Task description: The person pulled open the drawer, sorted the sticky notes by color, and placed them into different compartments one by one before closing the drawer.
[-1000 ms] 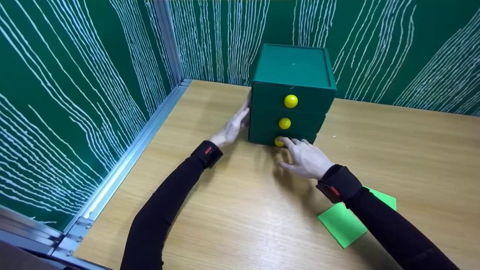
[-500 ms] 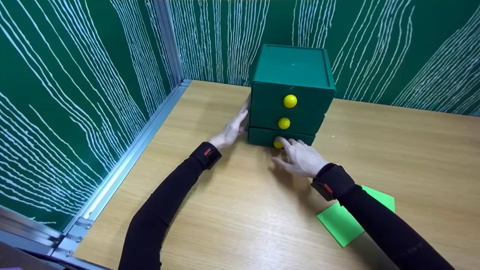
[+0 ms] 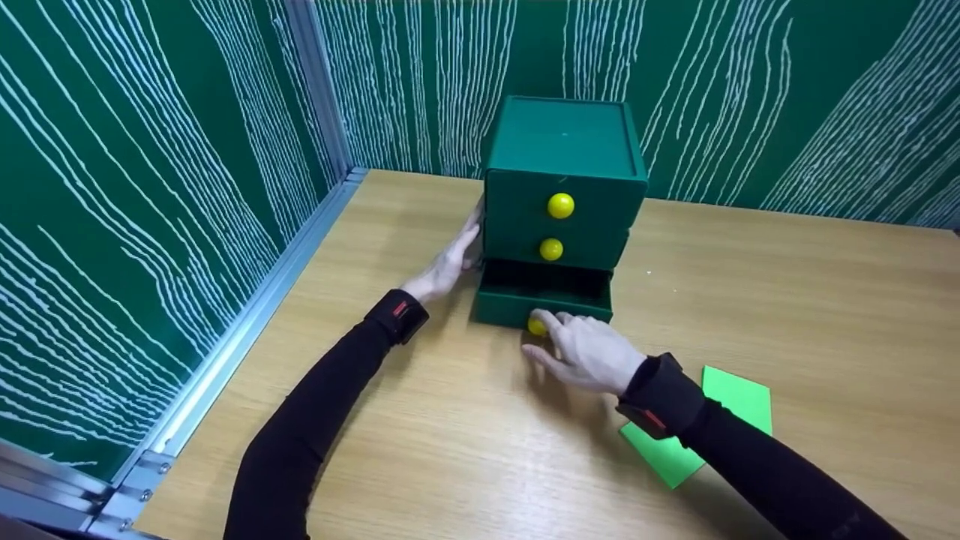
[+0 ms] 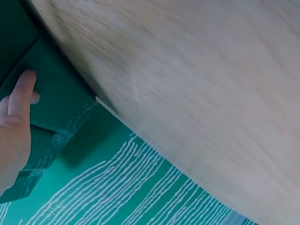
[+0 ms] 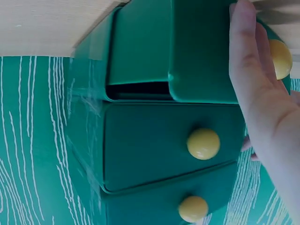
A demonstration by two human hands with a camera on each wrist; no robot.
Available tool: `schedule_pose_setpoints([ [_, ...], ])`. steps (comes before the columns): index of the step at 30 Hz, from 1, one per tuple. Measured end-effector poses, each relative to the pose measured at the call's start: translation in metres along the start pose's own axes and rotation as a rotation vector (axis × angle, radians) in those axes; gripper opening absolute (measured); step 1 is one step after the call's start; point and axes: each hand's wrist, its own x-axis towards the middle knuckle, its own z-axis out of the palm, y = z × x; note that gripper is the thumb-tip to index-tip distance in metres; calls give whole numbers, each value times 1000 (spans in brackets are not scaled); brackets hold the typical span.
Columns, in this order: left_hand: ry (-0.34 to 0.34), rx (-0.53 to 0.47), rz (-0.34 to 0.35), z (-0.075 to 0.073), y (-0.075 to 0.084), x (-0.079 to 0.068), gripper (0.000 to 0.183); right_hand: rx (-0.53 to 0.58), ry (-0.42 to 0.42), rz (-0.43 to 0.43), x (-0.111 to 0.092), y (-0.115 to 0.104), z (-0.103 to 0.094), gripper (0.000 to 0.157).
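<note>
A small green drawer unit (image 3: 570, 139) with round yellow knobs stands against the back wall. Its bottom drawer (image 3: 501, 306) is pulled partway out, and its dark inside shows from above. My right hand (image 3: 592, 351) hooks its fingers at the bottom drawer's yellow knob (image 5: 281, 60), the thumb held apart. Above it, the middle drawer's knob (image 5: 203, 144) and the top knob (image 3: 560, 205) are untouched, their drawers closed. My left hand (image 3: 448, 264) rests against the unit's left side; in the left wrist view its fingers (image 4: 22, 93) lie extended on the green side panel.
Bright green flat pieces (image 3: 739, 397) lie on the wooden table (image 3: 420, 450) under the right forearm. Green walls with white wavy lines (image 3: 465, 75) rise at the back and left. A metal frame rail (image 3: 247, 322) edges the table's left side.
The bottom drawer has slid out toward me, my right hand moving back with its knob. My left hand keeps its place on the unit's side. The head view has shifted slightly.
</note>
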Motion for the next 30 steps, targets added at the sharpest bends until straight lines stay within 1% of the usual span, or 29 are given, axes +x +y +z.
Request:
schedule_pose_setpoints([
  [2,-2,-4,-20,0,0,-1,66,0,-8,-2,-4,-3,0,49],
  [7,-8,-2,-44,0,0,-3,67,-31,-24,-12,-12,-13,0,47],
  [12,-23,-6,-27,0,1,-3,67,-36,-49,-25,-20,-21,-1,48],
  [15,-38,-9,-2,0,1,-2,65,-29,-53,-26,-23,-22,-2,50],
  [19,-45,-7,-9,1,0,-2,65,-2,-62,-18,-26,-21,-3,54],
  [23,-44,-18,-38,2,1,-3,66,42,-92,-17,-34,-16,-6,61],
  [26,-46,-14,-21,2,2,-2,65,46,-99,-32,-45,-13,-10,62],
  [28,-44,-11,-12,1,2,-2,65,23,-92,-39,-54,-10,-13,61],
  [30,-40,-9,16,1,3,-1,64,-4,-74,-43,-64,-7,-17,60],
])
